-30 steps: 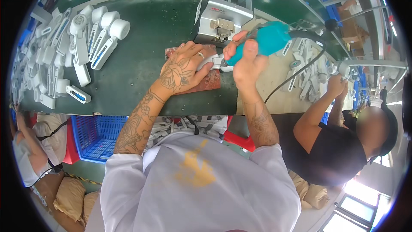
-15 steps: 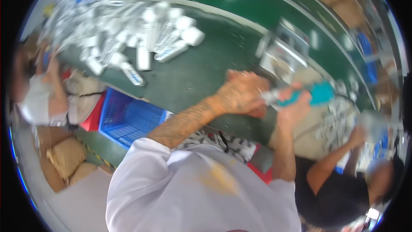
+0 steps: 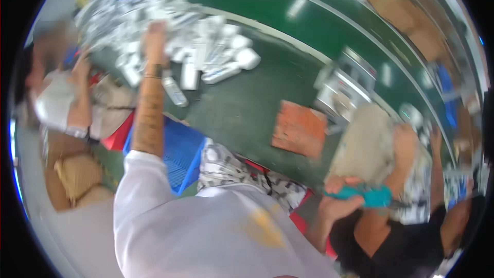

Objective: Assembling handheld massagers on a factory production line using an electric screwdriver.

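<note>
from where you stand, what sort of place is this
Probably a factory workshop: a green bench heaped with white parts, a teal tool in the right hand, and a co-worker to the right.

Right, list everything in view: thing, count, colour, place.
Bench: one, dark green, centre.
Handled parts: many, white, heaped upper left.
Board: one, orange, right of centre.
Machine: one, silver, beyond the board.
Sheet: one, tan, right of the board.
Handheld tool: one, teal, lower right.
Basket: one, blue, left, at bench's edge.
Sack: at least one, tan, lower left.
Boxes: uncounted, blurred, brown, upper right.
Co-worker: one, pale clothing, left.
Second co-worker: one, black top, lower right.
Shirt: one, white, lower centre.
Left fingers: one hand, at the handled parts, blurred.
Right fingers: one hand, around the handheld tool.
</note>
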The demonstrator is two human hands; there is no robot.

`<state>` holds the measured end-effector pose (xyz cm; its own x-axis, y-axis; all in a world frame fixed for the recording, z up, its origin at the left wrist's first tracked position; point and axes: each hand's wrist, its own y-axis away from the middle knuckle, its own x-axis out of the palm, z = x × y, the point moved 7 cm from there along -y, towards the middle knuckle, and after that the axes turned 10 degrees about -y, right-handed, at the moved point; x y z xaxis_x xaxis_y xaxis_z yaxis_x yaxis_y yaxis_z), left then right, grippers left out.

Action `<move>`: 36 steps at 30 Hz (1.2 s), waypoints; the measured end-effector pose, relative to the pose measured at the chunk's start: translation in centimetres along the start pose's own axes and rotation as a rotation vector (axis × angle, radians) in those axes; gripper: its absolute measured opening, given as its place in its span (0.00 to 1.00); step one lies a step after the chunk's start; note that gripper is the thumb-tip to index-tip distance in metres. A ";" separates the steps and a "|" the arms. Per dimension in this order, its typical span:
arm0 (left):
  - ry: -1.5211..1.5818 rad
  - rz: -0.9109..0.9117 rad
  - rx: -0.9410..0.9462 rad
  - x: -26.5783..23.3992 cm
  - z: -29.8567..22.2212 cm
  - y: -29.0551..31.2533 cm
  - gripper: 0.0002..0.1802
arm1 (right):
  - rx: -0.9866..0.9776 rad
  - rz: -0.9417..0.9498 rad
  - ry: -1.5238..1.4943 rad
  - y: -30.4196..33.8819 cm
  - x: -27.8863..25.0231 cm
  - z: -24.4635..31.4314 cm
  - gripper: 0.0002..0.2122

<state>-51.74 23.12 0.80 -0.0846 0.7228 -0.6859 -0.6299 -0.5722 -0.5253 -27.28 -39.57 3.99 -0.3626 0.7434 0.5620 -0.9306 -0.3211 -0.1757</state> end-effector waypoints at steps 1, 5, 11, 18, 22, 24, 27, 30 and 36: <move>-0.157 0.150 -0.011 0.7 1.8 -1.3 0.23 | 0.035 0.027 -0.099 -0.4 -0.3 -0.6 0.29; 1.365 -0.134 -0.620 -7.1 -2.3 -2.1 0.32 | 0.073 0.083 -0.007 -0.4 1.0 -1.2 0.33; 1.650 0.069 0.303 -37.4 -28.5 0.3 0.17 | 0.054 0.104 0.027 0.7 -0.6 0.2 0.31; 1.429 0.270 0.696 -42.1 -52.9 2.7 0.28 | 0.066 0.064 0.098 1.7 -2.2 1.7 0.31; 1.252 0.284 0.563 -39.9 -57.3 2.6 0.28 | 0.067 0.052 0.118 2.6 -2.3 1.9 0.32; 1.264 0.286 0.518 -38.4 -58.2 2.8 0.28 | 0.088 0.039 0.153 2.3 -2.4 1.7 0.32; 1.424 0.190 0.533 -39.7 -54.8 4.0 0.24 | 0.058 0.034 0.170 2.7 -2.7 2.0 0.31; 1.648 -0.045 0.572 -42.0 -45.9 5.0 0.16 | 0.005 0.000 0.203 1.7 -3.0 2.3 0.31; 1.499 0.085 0.693 -38.5 -34.6 8.2 0.14 | -0.017 0.005 0.184 -1.2 -2.1 1.1 0.36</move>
<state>-26.95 -22.83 5.50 0.3788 -0.5283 -0.7599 -0.9003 -0.0201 -0.4348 -25.34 -41.42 3.87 -0.3685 0.8374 0.4036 -0.9290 -0.3160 -0.1926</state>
